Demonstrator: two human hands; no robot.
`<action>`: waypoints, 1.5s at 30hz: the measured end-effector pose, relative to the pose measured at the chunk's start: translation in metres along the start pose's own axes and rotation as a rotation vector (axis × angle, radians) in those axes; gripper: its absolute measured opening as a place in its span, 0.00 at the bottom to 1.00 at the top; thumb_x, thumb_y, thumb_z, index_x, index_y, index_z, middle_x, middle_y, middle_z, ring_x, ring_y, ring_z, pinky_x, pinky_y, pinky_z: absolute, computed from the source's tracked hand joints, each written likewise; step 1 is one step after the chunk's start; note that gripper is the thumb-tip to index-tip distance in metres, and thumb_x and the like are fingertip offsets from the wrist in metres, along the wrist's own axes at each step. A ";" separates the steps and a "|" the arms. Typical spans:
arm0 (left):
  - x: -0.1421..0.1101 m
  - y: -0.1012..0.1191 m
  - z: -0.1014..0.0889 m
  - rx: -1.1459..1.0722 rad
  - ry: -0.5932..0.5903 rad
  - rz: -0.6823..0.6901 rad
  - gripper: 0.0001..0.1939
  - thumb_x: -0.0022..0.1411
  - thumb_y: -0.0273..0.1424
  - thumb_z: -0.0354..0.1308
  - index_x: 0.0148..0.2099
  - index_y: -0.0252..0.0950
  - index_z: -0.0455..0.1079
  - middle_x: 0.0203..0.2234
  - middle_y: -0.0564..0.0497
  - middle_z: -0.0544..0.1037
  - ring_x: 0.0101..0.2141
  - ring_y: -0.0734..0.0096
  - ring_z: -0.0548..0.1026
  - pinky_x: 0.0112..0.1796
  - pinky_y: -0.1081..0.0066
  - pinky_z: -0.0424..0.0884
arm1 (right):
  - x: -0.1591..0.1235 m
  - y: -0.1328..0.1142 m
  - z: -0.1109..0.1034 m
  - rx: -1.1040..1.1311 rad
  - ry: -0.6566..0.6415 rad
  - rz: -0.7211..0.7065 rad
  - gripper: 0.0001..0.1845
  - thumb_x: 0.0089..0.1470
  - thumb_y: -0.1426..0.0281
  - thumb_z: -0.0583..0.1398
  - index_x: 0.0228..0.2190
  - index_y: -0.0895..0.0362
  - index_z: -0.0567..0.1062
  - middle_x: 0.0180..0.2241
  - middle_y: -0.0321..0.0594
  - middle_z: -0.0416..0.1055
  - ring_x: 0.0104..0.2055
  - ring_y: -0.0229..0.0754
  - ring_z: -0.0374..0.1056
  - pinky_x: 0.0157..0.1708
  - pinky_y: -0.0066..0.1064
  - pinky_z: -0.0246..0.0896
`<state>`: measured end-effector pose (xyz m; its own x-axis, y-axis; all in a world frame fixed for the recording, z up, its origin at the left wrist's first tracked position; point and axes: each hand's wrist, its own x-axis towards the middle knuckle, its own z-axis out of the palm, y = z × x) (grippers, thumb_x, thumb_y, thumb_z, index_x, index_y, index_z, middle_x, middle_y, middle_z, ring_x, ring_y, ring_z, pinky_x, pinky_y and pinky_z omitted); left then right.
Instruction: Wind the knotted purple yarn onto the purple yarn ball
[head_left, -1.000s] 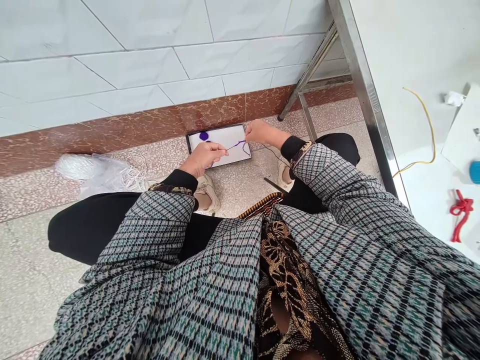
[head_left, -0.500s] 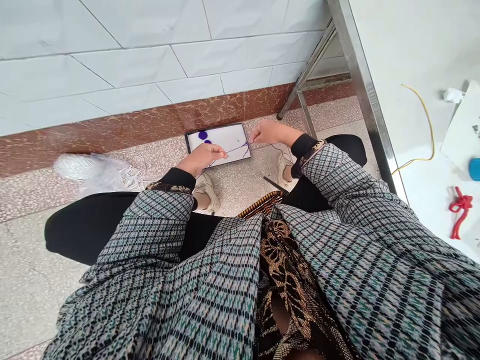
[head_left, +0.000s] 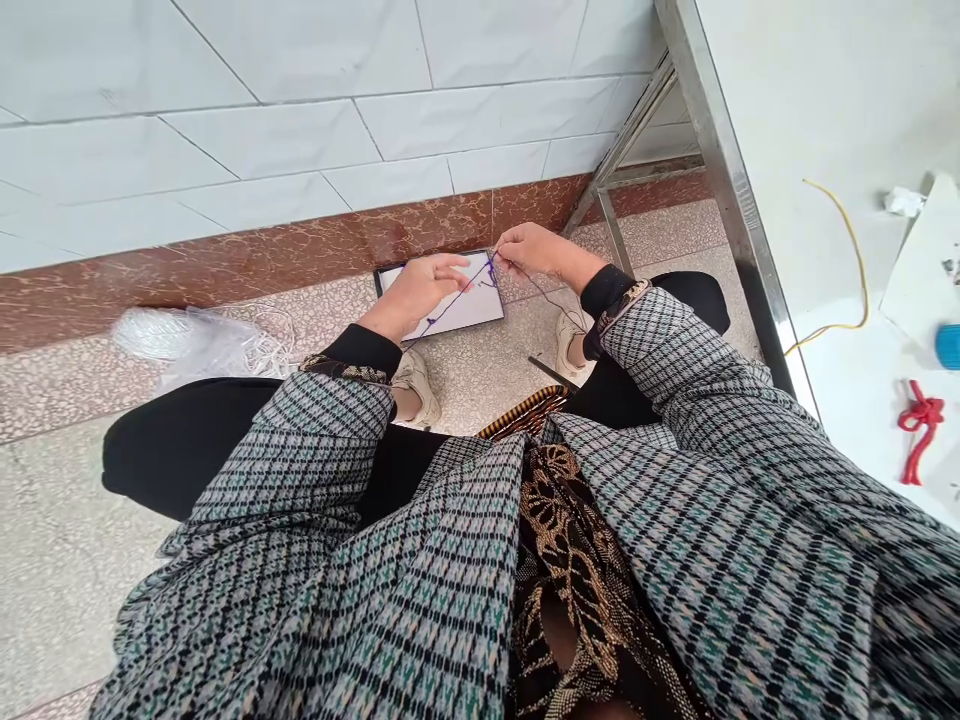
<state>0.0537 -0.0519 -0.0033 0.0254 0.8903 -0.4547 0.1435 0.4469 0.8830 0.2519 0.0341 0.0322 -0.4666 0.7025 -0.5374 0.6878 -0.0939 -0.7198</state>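
- Pinching the purple cord [head_left: 430, 321] with our right hand [head_left: 529, 250]
- We cannot tell our left hand's [head_left: 420, 290] grip
- We judge it partly knotted, slack remaining

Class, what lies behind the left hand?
Behind the left hand, a dark-rimmed white board lies on the speckled floor; parts show around the hand. The area directly covered by palm and fingers, and anything lying there, cannot be seen.
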 end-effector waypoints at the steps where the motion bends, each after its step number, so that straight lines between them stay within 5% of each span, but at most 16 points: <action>1: -0.002 0.007 0.004 0.005 0.050 0.022 0.18 0.55 0.21 0.61 0.49 0.31 0.77 0.33 0.46 0.82 0.37 0.67 0.79 0.41 0.71 0.72 | -0.002 -0.003 0.003 0.072 -0.023 0.030 0.14 0.68 0.82 0.54 0.29 0.60 0.70 0.24 0.33 0.63 0.24 0.32 0.55 0.28 0.24 0.55; 9: -0.012 0.035 0.014 -0.099 -0.003 -0.064 0.18 0.60 0.22 0.58 0.53 0.32 0.72 0.33 0.47 0.79 0.31 0.70 0.78 0.41 0.67 0.75 | -0.013 -0.022 0.006 0.249 -0.081 0.053 0.15 0.74 0.78 0.52 0.32 0.60 0.67 0.21 0.28 0.53 0.20 0.30 0.44 0.21 0.25 0.44; 14: -0.010 0.036 0.009 -0.079 0.046 -0.007 0.10 0.59 0.24 0.62 0.44 0.35 0.73 0.29 0.51 0.74 0.20 0.81 0.60 0.25 0.73 0.58 | -0.017 -0.029 0.008 0.200 -0.089 0.029 0.18 0.76 0.73 0.54 0.30 0.59 0.67 0.20 0.28 0.52 0.21 0.31 0.44 0.23 0.26 0.43; 17: -0.011 0.035 0.010 0.012 0.041 0.000 0.04 0.59 0.26 0.64 0.37 0.34 0.72 0.23 0.55 0.66 0.19 0.83 0.52 0.22 0.73 0.46 | -0.014 -0.030 0.011 0.242 -0.127 0.018 0.19 0.76 0.72 0.55 0.29 0.60 0.67 0.21 0.29 0.53 0.22 0.30 0.44 0.24 0.26 0.42; 21: -0.018 0.037 0.011 -0.008 0.034 0.004 0.06 0.63 0.29 0.63 0.33 0.34 0.71 0.20 0.55 0.63 0.18 0.83 0.51 0.22 0.74 0.43 | -0.007 -0.023 0.012 0.502 -0.134 0.035 0.19 0.77 0.67 0.53 0.32 0.60 0.70 0.25 0.32 0.61 0.23 0.31 0.44 0.23 0.23 0.48; 25: -0.023 0.039 0.007 -0.088 -0.008 0.004 0.05 0.64 0.30 0.61 0.35 0.35 0.72 0.21 0.54 0.64 0.18 0.83 0.50 0.22 0.74 0.42 | -0.007 -0.007 0.016 0.744 -0.257 0.150 0.05 0.73 0.73 0.58 0.45 0.59 0.75 0.37 0.34 0.75 0.21 0.28 0.44 0.23 0.18 0.55; 29: -0.020 0.033 0.001 -0.109 0.017 0.004 0.02 0.60 0.29 0.62 0.37 0.37 0.72 0.18 0.58 0.57 0.18 0.81 0.47 0.22 0.73 0.42 | -0.013 0.006 0.022 0.670 -0.525 0.154 0.08 0.68 0.79 0.61 0.47 0.60 0.77 0.36 0.36 0.78 0.21 0.27 0.58 0.24 0.19 0.63; 34: -0.016 0.024 -0.005 -0.116 -0.019 0.044 0.07 0.59 0.34 0.66 0.35 0.38 0.70 0.17 0.60 0.50 0.18 0.80 0.46 0.23 0.73 0.43 | -0.008 0.013 0.022 0.597 -0.449 0.111 0.04 0.68 0.78 0.63 0.37 0.63 0.77 0.23 0.31 0.68 0.21 0.30 0.63 0.24 0.18 0.64; 40: -0.015 0.019 -0.004 -0.047 0.083 0.106 0.16 0.61 0.45 0.68 0.36 0.40 0.71 0.19 0.58 0.49 0.19 0.78 0.49 0.23 0.72 0.45 | -0.002 0.019 0.023 0.466 -0.382 0.064 0.09 0.68 0.76 0.64 0.33 0.63 0.77 0.21 0.31 0.66 0.18 0.30 0.58 0.21 0.20 0.58; 45: -0.003 0.004 -0.002 -0.017 0.215 0.137 0.13 0.67 0.43 0.62 0.37 0.41 0.66 0.20 0.57 0.53 0.19 0.78 0.50 0.23 0.72 0.45 | -0.006 0.019 0.022 0.287 -0.377 0.052 0.11 0.68 0.80 0.62 0.30 0.64 0.78 0.21 0.32 0.68 0.18 0.29 0.57 0.20 0.21 0.52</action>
<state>0.0521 -0.0522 0.0019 -0.1674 0.9401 -0.2971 0.1365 0.3206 0.9373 0.2551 0.0123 0.0121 -0.6415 0.3920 -0.6593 0.5584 -0.3507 -0.7518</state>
